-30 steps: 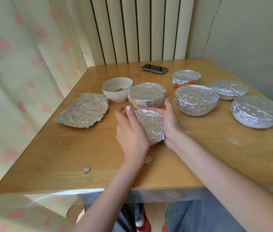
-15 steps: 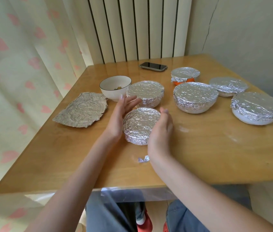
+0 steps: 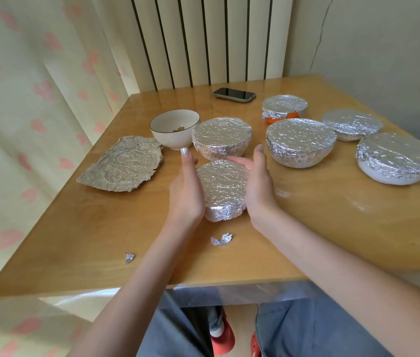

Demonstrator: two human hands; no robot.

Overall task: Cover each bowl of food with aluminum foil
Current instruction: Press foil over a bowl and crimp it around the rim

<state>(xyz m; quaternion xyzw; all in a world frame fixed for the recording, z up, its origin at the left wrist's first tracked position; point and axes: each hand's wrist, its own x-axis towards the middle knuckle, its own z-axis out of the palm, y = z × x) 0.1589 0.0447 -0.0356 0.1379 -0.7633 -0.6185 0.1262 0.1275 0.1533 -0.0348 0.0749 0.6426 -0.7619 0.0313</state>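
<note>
6 foil-covered bowls [image 3: 223, 188] | 1 uncovered bowl [image 3: 174, 129] | 1 loose foil sheet [image 3: 122, 163] | 2 foil scraps [image 3: 221, 239] | left hand [image 3: 187, 190], right hand [image 3: 258, 183]: fingers straight, flanking nearest covered bowl on tabletop [image 3: 332, 222]

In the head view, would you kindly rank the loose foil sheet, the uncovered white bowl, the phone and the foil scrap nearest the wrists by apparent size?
1. Loose foil sheet
2. Uncovered white bowl
3. Phone, though it lies farther away, so this is unsure
4. Foil scrap

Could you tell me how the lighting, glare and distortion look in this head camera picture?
Head view: soft, even daylight with faint shadows; the foil on the bowl between the hands glints; the table shows mild sheen near the phone; wide-angle bending curves the table's edges.
</note>
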